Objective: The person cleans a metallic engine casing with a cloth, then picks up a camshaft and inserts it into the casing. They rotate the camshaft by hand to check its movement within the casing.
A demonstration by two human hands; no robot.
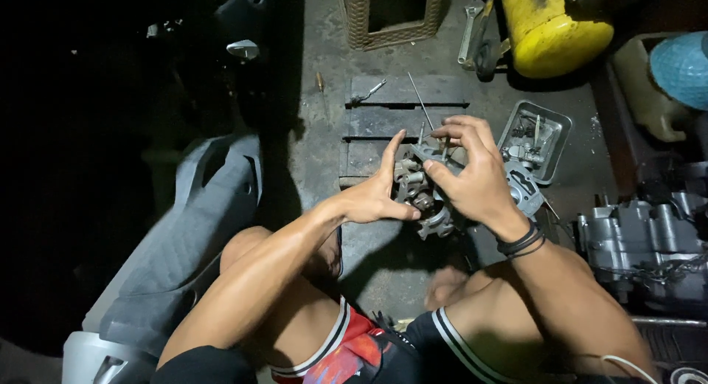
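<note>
Two bare hands hold a grimy metal engine part (424,196) above a concrete floor (324,74), between the knees of a person who sits low in dark shorts with white stripes. The left hand (376,196) steadies the part from its left side, thumb beneath and forefinger stretched upward along its edge. The right hand (472,174) grasps it from above and the right, fingertips pinched at the top of the part; a black band (522,242) circles that wrist. Just behind the hands lies a dark slatted board (391,118) with a thin rod (420,100) resting across it. A metal tray (557,129) of small parts sits just right of the hands. Farther back stand a yellow tank (549,30) and a wicker basket (354,22). An engine block (641,244) lies on the floor at the right, and a grey scooter panel (199,229) at the left, beside the left arm.
</note>
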